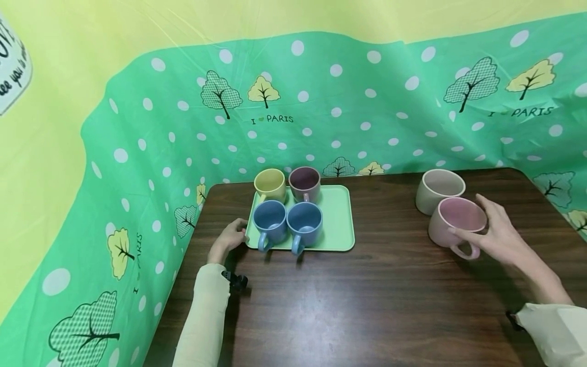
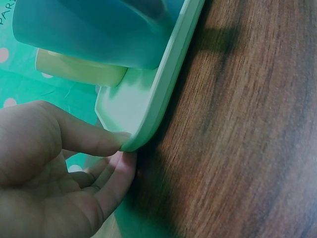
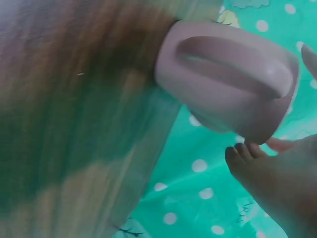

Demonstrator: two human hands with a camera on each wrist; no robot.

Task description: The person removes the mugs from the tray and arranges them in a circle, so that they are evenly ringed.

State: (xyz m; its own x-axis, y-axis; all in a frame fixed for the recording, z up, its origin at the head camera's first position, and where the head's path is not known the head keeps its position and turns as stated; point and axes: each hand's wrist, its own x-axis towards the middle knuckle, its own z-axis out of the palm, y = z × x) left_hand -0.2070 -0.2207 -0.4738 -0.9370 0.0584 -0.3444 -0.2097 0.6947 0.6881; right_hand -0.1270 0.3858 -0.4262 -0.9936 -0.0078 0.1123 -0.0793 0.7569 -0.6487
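Note:
At the left, the left hand (image 1: 228, 239) pinches a corner of a pale green tray (image 1: 337, 224), thumb on top of the rim and fingers beneath, as the left wrist view (image 2: 148, 121) confirms. On the tray stand a yellow mug (image 1: 272, 189), a dark purple mug (image 1: 305, 187) and two blue mugs, one left (image 1: 274, 230), one right (image 1: 307, 232). The right hand (image 1: 497, 234) is spread beside a pink mug (image 1: 440, 229), thumb near its front and fingers about its far side; firm contact is unclear. Its handle (image 3: 233, 64) shows in the right wrist view.
Behind the pink mug stands a greyish-beige mug (image 1: 427, 196), close to it. The dark wooden table (image 1: 348, 300) has a green and yellow patterned cloth (image 1: 321, 112) along its back and sides. The right part of the tray shows bare surface.

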